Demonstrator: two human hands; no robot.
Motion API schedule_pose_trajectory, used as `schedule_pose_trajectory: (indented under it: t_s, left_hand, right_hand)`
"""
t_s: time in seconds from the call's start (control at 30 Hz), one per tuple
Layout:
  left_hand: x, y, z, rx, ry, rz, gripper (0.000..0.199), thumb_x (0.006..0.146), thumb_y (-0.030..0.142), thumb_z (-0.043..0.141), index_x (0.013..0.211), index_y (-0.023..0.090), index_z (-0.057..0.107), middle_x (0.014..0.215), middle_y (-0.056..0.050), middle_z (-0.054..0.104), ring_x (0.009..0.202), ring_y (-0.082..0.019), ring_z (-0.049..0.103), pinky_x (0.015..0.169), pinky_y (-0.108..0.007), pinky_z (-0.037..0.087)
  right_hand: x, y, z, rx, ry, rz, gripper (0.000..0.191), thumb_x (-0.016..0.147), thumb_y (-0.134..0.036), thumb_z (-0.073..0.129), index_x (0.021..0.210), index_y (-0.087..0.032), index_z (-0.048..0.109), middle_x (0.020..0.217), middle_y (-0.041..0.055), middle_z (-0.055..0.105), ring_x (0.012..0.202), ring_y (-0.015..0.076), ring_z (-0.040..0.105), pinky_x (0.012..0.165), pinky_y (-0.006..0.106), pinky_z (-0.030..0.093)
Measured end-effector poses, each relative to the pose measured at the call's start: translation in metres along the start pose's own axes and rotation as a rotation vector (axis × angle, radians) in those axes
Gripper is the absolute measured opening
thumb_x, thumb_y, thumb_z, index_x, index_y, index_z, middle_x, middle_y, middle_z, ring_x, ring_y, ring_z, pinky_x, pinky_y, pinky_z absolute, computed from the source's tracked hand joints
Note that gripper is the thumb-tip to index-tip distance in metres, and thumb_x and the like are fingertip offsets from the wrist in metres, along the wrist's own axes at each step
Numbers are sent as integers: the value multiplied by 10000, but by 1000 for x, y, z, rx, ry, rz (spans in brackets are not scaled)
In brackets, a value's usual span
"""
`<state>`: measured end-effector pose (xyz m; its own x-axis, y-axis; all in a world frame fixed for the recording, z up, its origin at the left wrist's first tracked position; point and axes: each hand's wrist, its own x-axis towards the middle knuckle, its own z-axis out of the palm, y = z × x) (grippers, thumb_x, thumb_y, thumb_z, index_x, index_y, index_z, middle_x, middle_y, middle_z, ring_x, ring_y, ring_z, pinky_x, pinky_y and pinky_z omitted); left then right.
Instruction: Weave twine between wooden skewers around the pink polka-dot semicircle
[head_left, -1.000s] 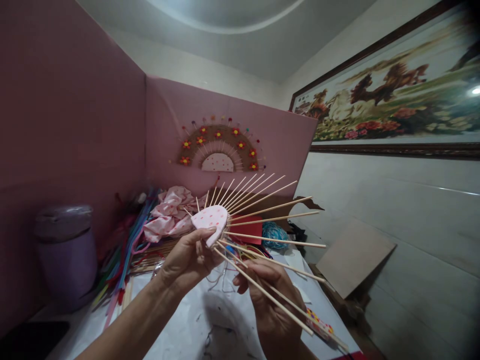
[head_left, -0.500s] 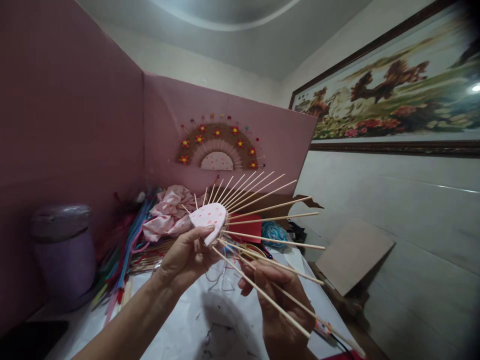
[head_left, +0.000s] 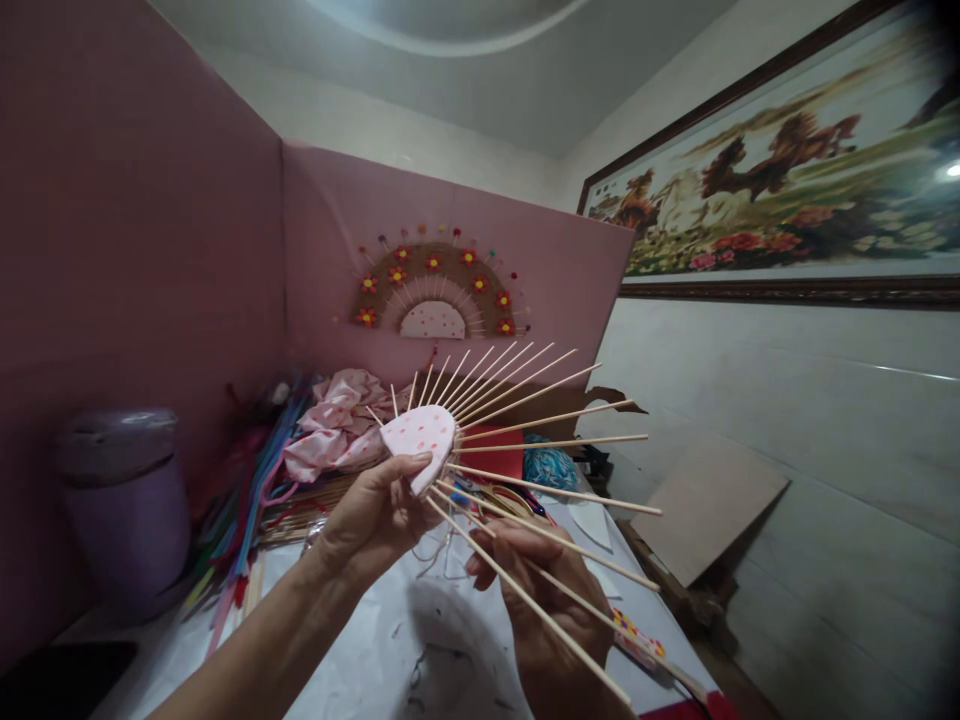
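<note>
The dotted half-round piece point(head_left: 420, 435) is pinched at its lower edge between the left hand's point(head_left: 386, 510) thumb and fingers, above the white tabletop point(head_left: 360, 640); thin sticks point(head_left: 525, 400) fan from its curved edge; the right hand point(head_left: 544, 590) grips one stick among the lowest; open air lies above the fan; pink fabric point(head_left: 337, 420) crowds its left side, bare tabletop spreads below

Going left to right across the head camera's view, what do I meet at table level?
Purple container, crumpled pink cloth, spotted half-disc, red sheet, ball of blue yarn, tan board.
</note>
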<state>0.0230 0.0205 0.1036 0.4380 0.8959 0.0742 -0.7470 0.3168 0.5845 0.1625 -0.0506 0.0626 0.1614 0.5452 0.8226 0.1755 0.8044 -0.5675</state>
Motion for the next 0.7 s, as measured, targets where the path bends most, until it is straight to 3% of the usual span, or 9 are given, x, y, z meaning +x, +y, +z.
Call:
schedule_pose_trajectory:
  t_s: [0.2,0.5,0.7]
  left_hand:
    - [1,-2,4,27,84,68,282,692,-14,523,935,118,577,725,-47,683,562,-122,617,520,-234,519]
    - [0,3,3,18,62,33,187,705,13,517,857,99,584,657,-39,662,502,-105,587,492,-218,500]
    - [-2,0,6,13,40,6,185,708,8,500,854,93,575,654,-46,655,504,-103,585,465,-193,484]
  right_hand:
    - [-1,-4,-4,-126,-21,79,132,783,-153,544,903,-180,591,755,35,639,648,149,617,557,278,527]
    - [-1,-8,2,-50,138,-70,134,774,-108,531,872,-186,580,757,34,655,702,168,629,595,306,541]
    - [-3,-10,5,44,59,0,157,778,-76,516,876,-188,564,840,41,644,601,127,611,523,278,531]
